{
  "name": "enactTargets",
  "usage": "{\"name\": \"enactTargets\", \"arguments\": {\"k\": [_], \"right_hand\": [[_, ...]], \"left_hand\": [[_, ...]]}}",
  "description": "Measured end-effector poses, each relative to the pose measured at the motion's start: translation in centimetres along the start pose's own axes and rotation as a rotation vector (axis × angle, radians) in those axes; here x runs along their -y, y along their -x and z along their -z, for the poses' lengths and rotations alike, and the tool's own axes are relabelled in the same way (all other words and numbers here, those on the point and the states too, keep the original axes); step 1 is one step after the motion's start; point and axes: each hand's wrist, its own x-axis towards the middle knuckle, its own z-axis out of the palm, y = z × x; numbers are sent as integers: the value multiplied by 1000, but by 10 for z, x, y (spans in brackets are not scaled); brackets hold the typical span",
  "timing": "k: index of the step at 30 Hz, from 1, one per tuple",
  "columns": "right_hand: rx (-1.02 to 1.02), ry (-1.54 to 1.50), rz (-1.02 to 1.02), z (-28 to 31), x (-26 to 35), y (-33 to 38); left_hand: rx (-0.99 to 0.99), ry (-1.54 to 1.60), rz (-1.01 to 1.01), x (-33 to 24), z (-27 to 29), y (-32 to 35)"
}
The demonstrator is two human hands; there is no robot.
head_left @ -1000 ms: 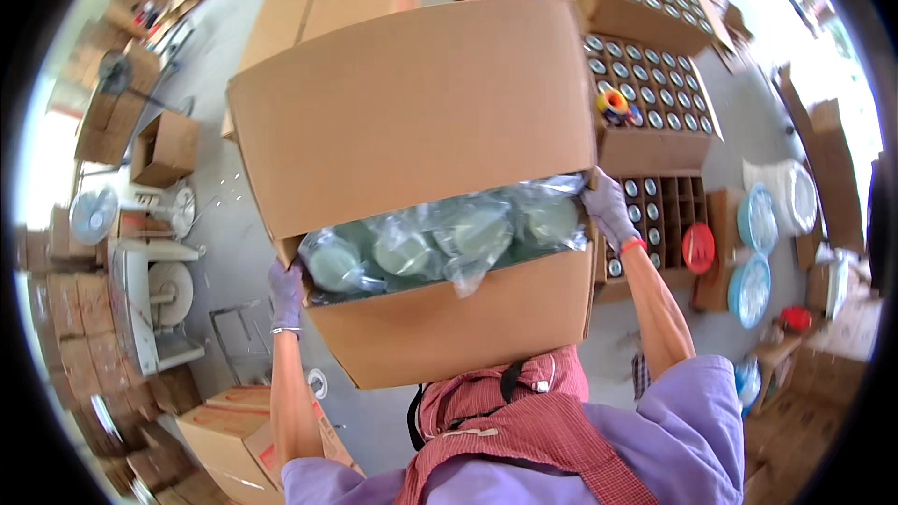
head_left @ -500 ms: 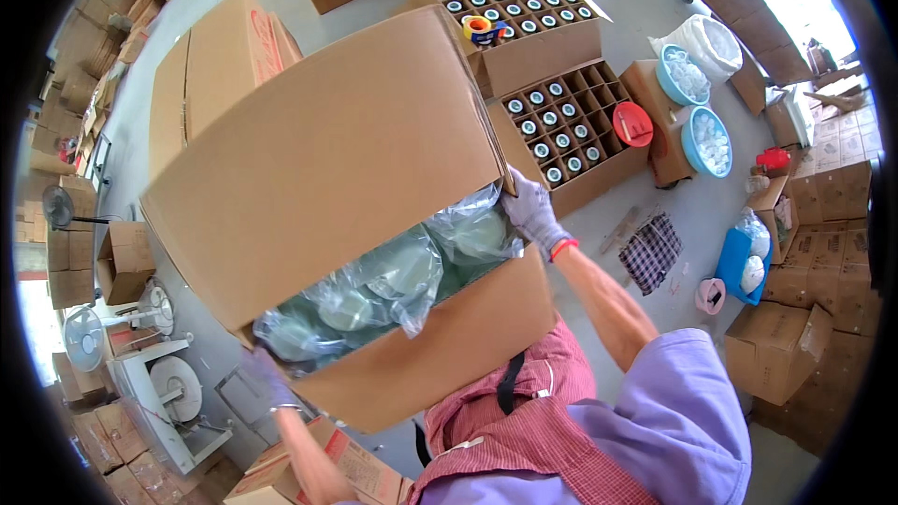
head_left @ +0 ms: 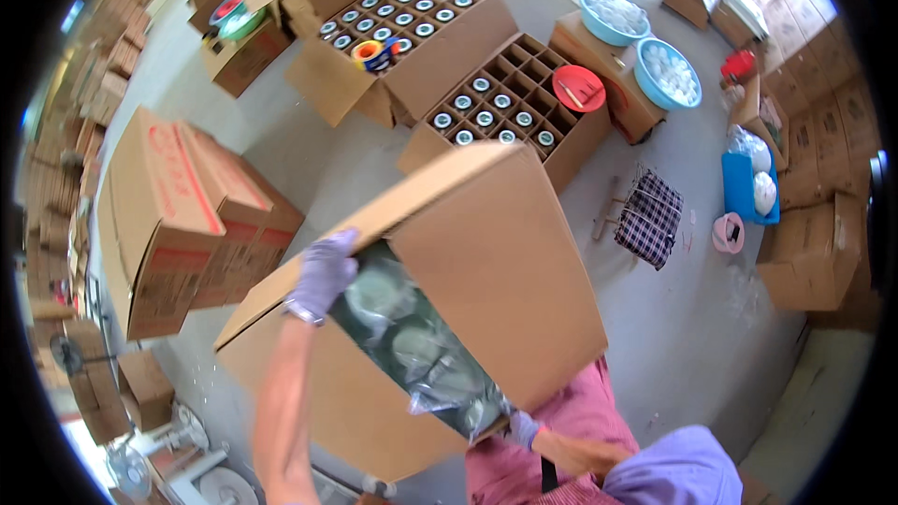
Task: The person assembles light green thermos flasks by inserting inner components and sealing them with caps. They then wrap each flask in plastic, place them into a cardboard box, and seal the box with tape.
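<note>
In front of me a big cardboard box is tilted, with a wide gap between its flaps. Inside the gap lie pale green round items wrapped in clear plastic; what kind they are I cannot make out. My left hand, in a light purple glove, grips the box's far edge at the top end of the gap. At the near end of the gap, close to my red checked apron, my gloved right hand holds the box edge; its fingers are partly hidden.
Beyond stand divided cartons of lidded jars, a tape dispenser and a red dish upon them. Blue basins are at the right, near a checked cloth-covered stool. Large cartons stand left.
The box has turned, its gap now running from far left to near right. My left hand has moved to its far edge; my right hand has come down near my apron.
</note>
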Motion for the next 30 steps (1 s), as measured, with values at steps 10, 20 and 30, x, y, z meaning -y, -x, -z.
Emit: {"name": "enactTargets", "arguments": {"k": [10, 20, 30], "right_hand": [[58, -898, -644, 81, -86, -191], [444, -605, -315, 42, 18, -212], [-171, 2308, 1354, 7, 245, -79]], "left_hand": [[279, -198, -415, -168, -351, -168], [34, -148, -492, -259, -525, -233], [410, -232, -934, -152, -450, -8]]}}
